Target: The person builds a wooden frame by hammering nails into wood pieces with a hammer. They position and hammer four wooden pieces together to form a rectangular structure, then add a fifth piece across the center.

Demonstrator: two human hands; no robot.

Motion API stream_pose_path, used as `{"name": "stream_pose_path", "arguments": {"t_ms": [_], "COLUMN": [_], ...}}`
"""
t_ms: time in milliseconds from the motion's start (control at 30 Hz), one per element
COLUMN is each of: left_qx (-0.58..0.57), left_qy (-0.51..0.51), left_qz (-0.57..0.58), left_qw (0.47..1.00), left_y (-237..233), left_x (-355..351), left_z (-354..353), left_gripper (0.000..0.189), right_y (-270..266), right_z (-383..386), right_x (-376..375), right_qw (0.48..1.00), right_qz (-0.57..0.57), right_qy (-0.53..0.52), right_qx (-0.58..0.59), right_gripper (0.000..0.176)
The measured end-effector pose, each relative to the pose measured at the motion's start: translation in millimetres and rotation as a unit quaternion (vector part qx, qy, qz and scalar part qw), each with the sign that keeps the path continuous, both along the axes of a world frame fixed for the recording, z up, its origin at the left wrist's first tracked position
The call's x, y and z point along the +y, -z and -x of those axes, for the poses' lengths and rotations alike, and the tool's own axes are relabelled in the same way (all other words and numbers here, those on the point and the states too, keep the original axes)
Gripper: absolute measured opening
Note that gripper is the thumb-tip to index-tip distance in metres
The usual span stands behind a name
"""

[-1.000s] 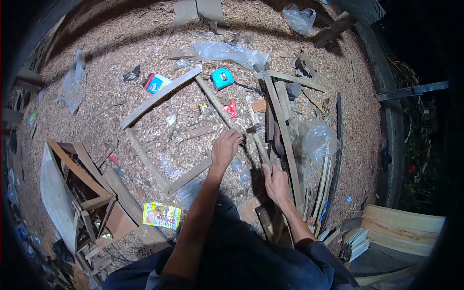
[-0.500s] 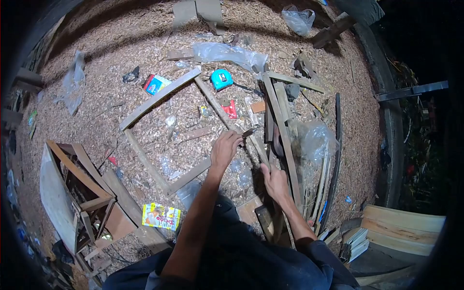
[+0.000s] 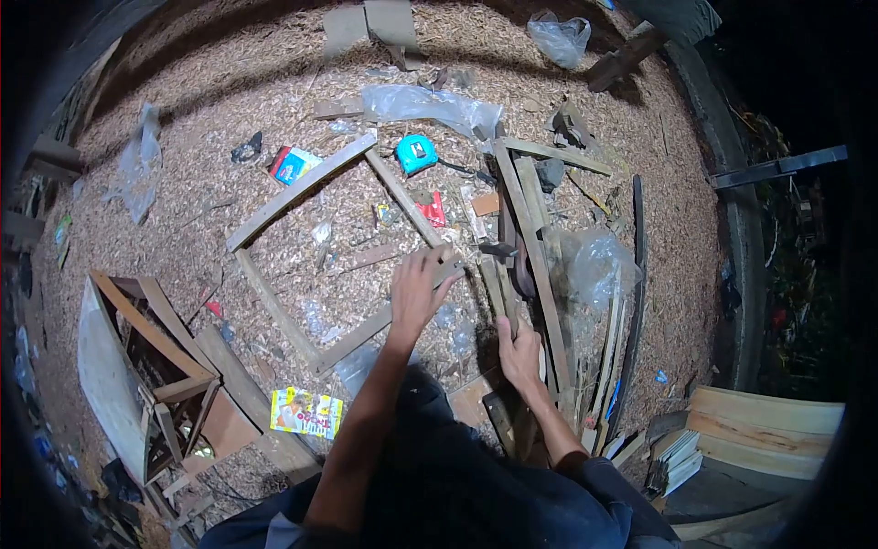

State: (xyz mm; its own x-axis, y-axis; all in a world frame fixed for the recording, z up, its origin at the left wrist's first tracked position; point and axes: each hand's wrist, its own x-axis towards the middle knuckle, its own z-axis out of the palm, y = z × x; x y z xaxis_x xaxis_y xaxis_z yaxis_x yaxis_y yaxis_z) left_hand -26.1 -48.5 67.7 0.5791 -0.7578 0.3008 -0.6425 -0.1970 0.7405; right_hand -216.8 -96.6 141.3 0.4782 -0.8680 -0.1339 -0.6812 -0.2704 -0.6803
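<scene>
My left hand (image 3: 416, 288) lies flat with its fingers spread on the near right corner of a rough wooden frame (image 3: 302, 188), where two slats meet on the sawdust floor. My right hand (image 3: 518, 352) grips the wooden handle of a hammer (image 3: 499, 261). The hammer's dark head points away from me, just right of my left fingertips and over a bundle of loose slats (image 3: 535, 238). My hands are about a hand's width apart.
A teal tape measure (image 3: 416, 153), a red box (image 3: 294, 163) and plastic bags (image 3: 430, 101) lie beyond the frame. A wooden stool frame (image 3: 155, 366) stands at the left, with a yellow packet (image 3: 306, 412) by my knee. Stacked boards (image 3: 759, 439) sit at the lower right.
My left hand went from pinching at the frame corner to lying flat with spread fingers. The hammer head moved right, away from the corner, and my right hand slid slightly nearer to me.
</scene>
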Motion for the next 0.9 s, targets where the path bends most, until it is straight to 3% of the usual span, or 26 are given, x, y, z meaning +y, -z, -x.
{"name": "stream_pose_path", "arguments": {"t_ms": [33,67,133,200,267,300,467,567,667,733,800,900], "left_qx": [-0.043,-0.044,-0.002,-0.039,0.031,0.012,0.082,0.099,0.132,0.145,0.180,0.159], "left_qy": [-0.055,-0.055,-0.037,-0.053,-0.023,-0.031,-0.020,0.004,-0.045,-0.057,-0.075,-0.102], "left_qz": [-0.056,-0.061,-0.206,-0.183,-0.275,-0.214,-0.151,-0.063,-0.042,-0.027,-0.020,0.021], "left_qw": [0.996,0.996,0.978,0.981,0.961,0.976,0.985,0.993,0.989,0.987,0.981,0.982], "left_y": [-1.8,0.7,16.2,22.4,14.7,8.7,-37.5,-58.3,-53.1,-52.1,-50.7,-47.1], "left_x": [11.0,23.8,51.0,65.9,74.6,77.0,71.7,54.0,33.1,25.9,26.5,41.1], "left_z": [3.0,5.3,7.9,7.6,5.0,2.3,7.0,7.2,1.5,-1.6,0.4,5.3], "left_gripper": [0.043,0.043,0.048,0.046,0.045,0.044,0.046,0.045,0.045,0.044,0.043,0.042], "right_y": [7.1,11.3,16.7,23.6,36.3,40.1,64.8,92.6,95.4,98.0,96.9,92.9], "right_z": [-0.7,-0.5,-5.7,-13.0,-18.5,-24.7,-54.4,-62.2,-81.3,-90.9,-97.8,-121.2], "right_x": [1.9,3.6,4.9,4.9,2.9,1.3,-10.8,-24.3,-25.6,-27.7,-28.6,-34.2], "right_qw": [0.999,0.999,0.999,0.998,0.996,0.996,0.988,0.991,0.987,0.990,0.993,0.986], "right_qz": [0.029,0.024,-0.020,-0.036,-0.035,-0.013,-0.029,0.021,0.060,0.089,0.066,0.017], "right_qy": [0.013,0.014,0.044,0.055,0.072,0.081,0.091,0.084,0.057,0.056,0.051,0.062], "right_qx": [-0.035,-0.036,-0.010,-0.024,-0.038,-0.036,-0.121,-0.104,-0.138,-0.099,-0.084,-0.154], "right_gripper": [0.031,0.031,0.027,0.026,0.026,0.025,0.027,0.034,0.039,0.041,0.037,0.037]}}
